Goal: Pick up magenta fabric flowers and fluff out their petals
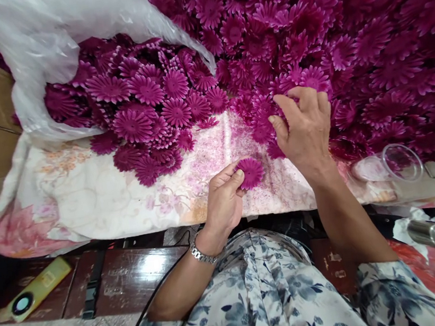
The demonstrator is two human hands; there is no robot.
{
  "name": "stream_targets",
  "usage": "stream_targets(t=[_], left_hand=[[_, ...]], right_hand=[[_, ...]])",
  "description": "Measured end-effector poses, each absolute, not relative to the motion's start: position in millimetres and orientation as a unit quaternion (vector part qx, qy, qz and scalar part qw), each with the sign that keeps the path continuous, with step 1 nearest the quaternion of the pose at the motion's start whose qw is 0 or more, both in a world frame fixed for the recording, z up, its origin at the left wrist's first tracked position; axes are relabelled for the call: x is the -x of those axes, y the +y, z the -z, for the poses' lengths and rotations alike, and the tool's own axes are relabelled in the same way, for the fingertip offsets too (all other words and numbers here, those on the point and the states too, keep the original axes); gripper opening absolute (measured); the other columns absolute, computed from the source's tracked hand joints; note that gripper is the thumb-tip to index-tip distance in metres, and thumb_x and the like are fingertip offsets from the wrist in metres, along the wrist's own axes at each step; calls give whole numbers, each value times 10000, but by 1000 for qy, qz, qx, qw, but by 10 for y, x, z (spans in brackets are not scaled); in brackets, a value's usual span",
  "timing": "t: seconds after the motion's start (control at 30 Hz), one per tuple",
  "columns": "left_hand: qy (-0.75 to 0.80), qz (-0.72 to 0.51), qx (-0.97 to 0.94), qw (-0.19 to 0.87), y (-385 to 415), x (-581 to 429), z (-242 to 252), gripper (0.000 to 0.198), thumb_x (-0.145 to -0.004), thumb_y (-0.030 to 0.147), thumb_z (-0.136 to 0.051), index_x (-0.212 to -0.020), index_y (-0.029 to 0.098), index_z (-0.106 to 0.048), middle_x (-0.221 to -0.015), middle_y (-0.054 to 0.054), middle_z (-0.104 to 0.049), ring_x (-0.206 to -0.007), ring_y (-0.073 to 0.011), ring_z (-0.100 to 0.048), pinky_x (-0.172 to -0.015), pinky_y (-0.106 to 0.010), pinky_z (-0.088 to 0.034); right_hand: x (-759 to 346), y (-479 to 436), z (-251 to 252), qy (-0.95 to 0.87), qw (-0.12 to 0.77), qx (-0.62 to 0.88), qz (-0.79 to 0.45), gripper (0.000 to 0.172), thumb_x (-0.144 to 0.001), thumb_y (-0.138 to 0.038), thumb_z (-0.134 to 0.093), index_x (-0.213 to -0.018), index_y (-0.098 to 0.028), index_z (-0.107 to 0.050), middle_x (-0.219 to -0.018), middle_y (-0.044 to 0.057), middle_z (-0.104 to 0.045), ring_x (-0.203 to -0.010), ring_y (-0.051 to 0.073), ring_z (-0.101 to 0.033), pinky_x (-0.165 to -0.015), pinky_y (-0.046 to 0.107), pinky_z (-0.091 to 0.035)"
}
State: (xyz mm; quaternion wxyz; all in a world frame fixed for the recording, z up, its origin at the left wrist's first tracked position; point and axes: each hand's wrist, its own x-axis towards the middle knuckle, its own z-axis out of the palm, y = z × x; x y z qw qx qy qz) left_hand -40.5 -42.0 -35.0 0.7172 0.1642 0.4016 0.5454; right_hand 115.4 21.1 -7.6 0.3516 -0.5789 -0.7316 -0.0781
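A magenta artificial flower head [251,173] is pinched by its edge between the thumb and fingers of my left hand [224,197], just above the front of the cloth. Up and to the right, my right hand [305,130] hovers at the near edge of a large heap of loose flower heads [297,40]. Its thumb and fingers are curled but apart, and I see nothing between them. To the left, more flower heads [147,89] lie in stacks at the mouth of a white plastic bag [41,42].
A floral cloth [98,200], dusted with pink specks, covers the work surface. At its right edge lies a clear plastic cup [402,163]. A yellow phone-like device [39,289] rests on the dark wooden bench [136,275], and a metal flask [431,234] sits at lower right.
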Motion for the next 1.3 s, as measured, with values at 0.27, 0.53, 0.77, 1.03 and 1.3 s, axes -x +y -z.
stream_targets(t=[0.27,0.53,0.77,1.03,1.3], left_hand=[[392,-542,-159,726,-387,424,343,190,-623,178,-729,-805,125,-734,-706,-34,-667,-578,-67,-519,-494,-161,-376],[409,-544,-163,714,-427,391,388,259,-585,210,-773,-830,131,-739,-630,-9,-648,-545,-70,-507,-534,-194,-401],[393,-549,-137,725,-411,421,367,185,-620,195,-755,-793,140,-719,-714,-21,-684,-610,-85,-575,-563,-189,-436],[409,-534,-158,723,-396,417,338,212,-620,193,-740,-817,117,-724,-727,-43,-677,-617,-78,-535,-477,-157,-344],[404,-563,-163,702,-419,405,357,195,-569,240,-793,-711,128,-718,-550,21,-577,-505,-49,-443,-486,-175,-335]], right_hand=[[-956,-154,251,-861,275,416,-99,130,-864,-269,-544,-763,-189,-561,-716,22,-551,-696,159,-472,-673,310,-400],[-1029,55,188,-811,286,509,42,241,-905,-267,-437,-704,-195,-549,-694,51,-530,-706,193,-464,-691,350,-371],[-1163,146,-25,-766,325,552,59,230,-866,-378,-530,-983,-191,-596,-951,101,-575,-945,258,-494,-807,427,-382],[-912,-136,246,-868,265,406,-108,122,-872,-208,-505,-765,-194,-562,-722,22,-549,-691,157,-475,-675,308,-407],[-968,-6,118,-846,308,429,-70,198,-886,-174,-449,-741,-189,-583,-690,37,-576,-690,160,-513,-662,295,-425]])
